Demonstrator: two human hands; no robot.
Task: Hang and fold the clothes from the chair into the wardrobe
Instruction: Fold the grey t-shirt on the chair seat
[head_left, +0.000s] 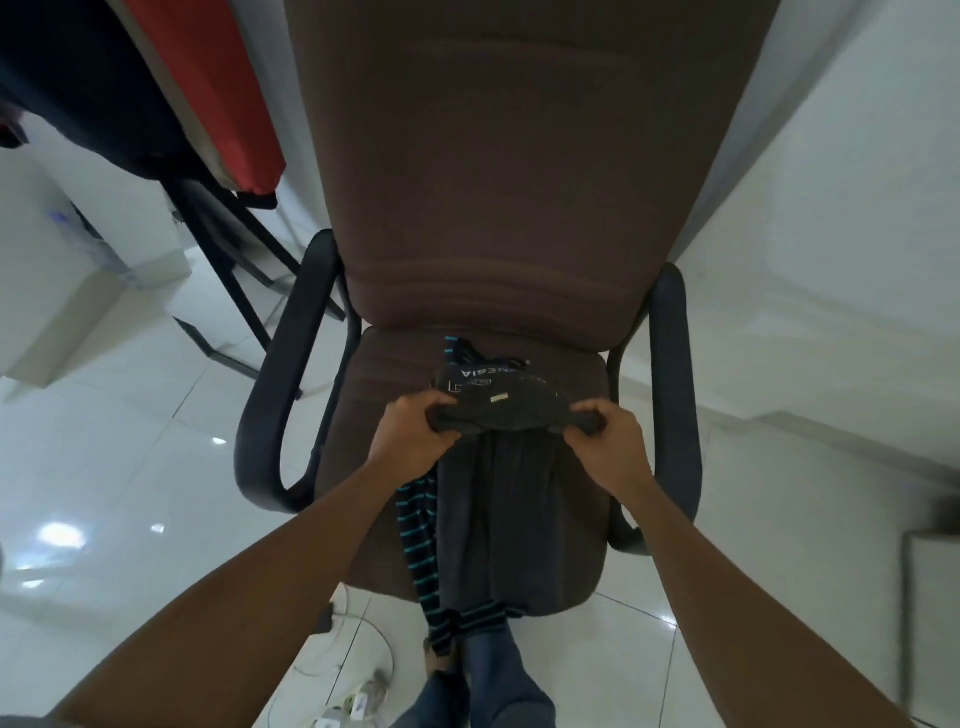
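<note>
Chair (483, 182), brown with black armrests, seen from above. A dark grey garment (498, 499) lies along its seat and hangs over the front edge, on top of a striped garment (415, 540). Left hand (415, 431) and right hand (605, 441), held apart, each clamp a bunched corner of the grey cloth. It looks soft, light and limp, likely to sag between grips; these outer corners, possibly the shoulders, seem the right hold

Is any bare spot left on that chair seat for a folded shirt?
Two bare strips of the seat flank the clothes: one by the left armrest, another by the right armrest. The middle is crowded: left hand and right hand grip the dark garment over the striped garment.
</note>
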